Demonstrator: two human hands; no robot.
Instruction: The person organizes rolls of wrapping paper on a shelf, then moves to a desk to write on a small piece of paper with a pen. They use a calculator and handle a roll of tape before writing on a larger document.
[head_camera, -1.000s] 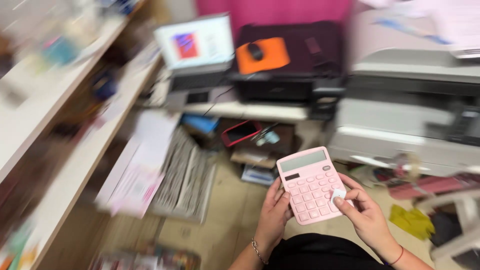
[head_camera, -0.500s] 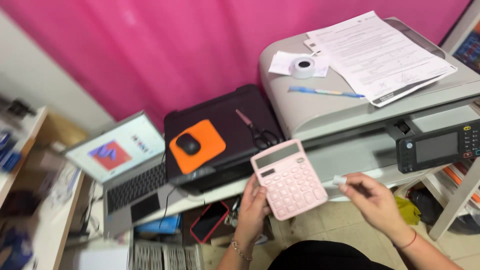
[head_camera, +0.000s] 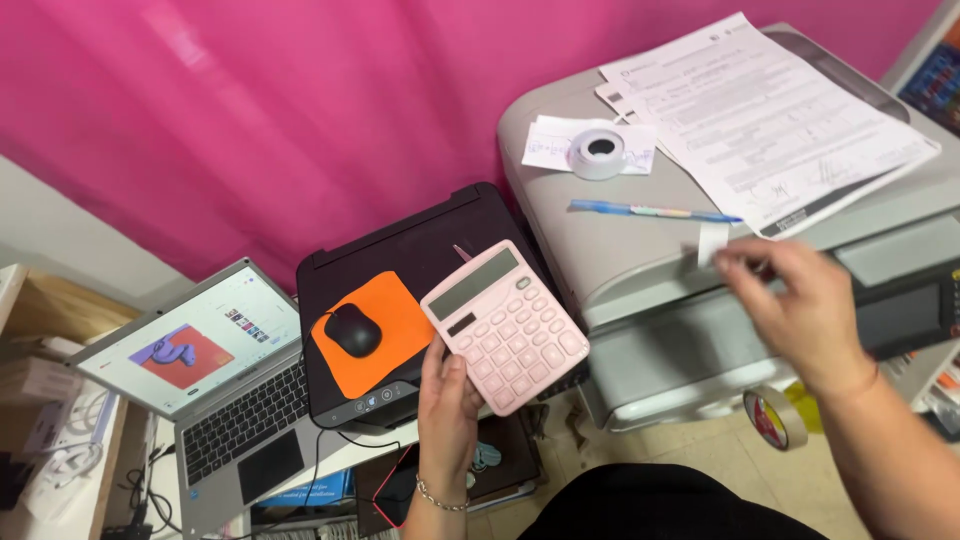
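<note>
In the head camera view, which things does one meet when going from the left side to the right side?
Open laptop → black mouse on an orange pad → left hand holding a pink calculator → tape roll → right hand with a small white piece.

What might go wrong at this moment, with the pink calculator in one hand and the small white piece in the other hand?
1. The left hand alone holds the pink calculator by its lower edge, tilted over the floor; it may slip and fall.
2. The right hand pinches a small white piece close to the blue pen and the loose papers on the grey copier; a careless move may push them off.
</note>
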